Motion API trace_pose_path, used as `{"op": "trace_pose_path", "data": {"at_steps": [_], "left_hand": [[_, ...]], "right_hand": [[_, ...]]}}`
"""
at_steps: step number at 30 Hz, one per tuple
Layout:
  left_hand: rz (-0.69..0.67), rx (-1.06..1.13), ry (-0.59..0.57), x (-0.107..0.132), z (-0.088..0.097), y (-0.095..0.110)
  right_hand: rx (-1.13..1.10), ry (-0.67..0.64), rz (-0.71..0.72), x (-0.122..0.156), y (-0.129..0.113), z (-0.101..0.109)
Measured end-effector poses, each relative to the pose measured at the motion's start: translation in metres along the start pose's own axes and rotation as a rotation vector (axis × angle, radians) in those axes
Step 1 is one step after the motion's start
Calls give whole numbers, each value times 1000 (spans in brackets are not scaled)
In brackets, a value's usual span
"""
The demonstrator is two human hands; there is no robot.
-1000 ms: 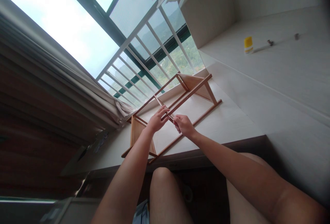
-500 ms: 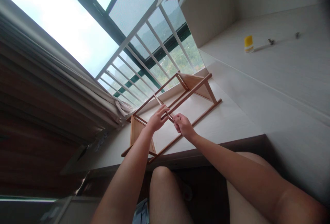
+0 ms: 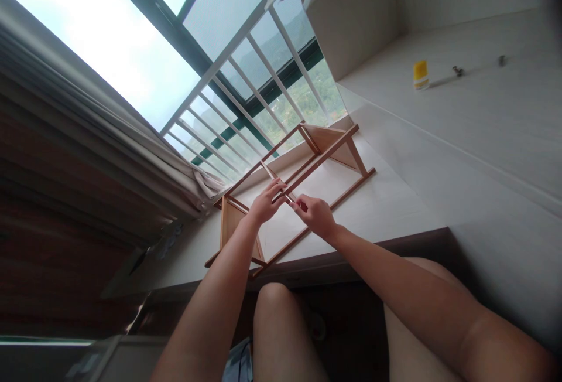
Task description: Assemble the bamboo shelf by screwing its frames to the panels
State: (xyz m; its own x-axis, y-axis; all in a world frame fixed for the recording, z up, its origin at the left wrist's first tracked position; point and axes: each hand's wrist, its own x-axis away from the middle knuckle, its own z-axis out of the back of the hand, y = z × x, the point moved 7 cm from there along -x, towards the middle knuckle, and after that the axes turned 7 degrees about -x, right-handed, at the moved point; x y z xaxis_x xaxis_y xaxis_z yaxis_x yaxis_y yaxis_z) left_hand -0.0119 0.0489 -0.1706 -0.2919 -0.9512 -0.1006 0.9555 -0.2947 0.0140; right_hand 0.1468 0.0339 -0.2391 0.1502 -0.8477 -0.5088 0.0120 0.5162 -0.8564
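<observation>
A brown wooden rack frame, with solid panels at both ends, lies on its side on the white ledge. My left hand grips its upper long rail near the middle, where a crossbar meets it, fingers over the top and thumb below. Just right of that joint, my right hand is closed with thumb and index finger pinched together. Between these fingers and the rail shows a thin, shiny, rod-like tool; the rest of it is hidden in the hand.
On the white surface to the right stand a yellow-capped small bottle and two small dark metal pieces. Behind the frame are a white railing and window. A grey curtain hangs at left. My knees are below the ledge.
My right hand has turned slightly at the joint, its thumb and index finger now more extended. My left hand keeps its hold, and the rack frame stays in place.
</observation>
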Motion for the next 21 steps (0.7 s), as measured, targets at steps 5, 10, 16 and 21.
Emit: {"op": "trace_pose_path", "data": {"at_steps": [5, 10, 16, 21], "left_hand": [[8, 6, 13, 1, 0, 2], [14, -18, 16, 1, 0, 1], [6, -34, 32, 1, 1, 3], [24, -46, 25, 1, 0, 1]], "right_hand": [[-541, -15, -231, 0, 11, -7], [-938, -178, -506, 8, 18, -36], [-1006, -304, -582, 12, 14, -47], [-710, -171, -453, 4, 20, -22]]}}
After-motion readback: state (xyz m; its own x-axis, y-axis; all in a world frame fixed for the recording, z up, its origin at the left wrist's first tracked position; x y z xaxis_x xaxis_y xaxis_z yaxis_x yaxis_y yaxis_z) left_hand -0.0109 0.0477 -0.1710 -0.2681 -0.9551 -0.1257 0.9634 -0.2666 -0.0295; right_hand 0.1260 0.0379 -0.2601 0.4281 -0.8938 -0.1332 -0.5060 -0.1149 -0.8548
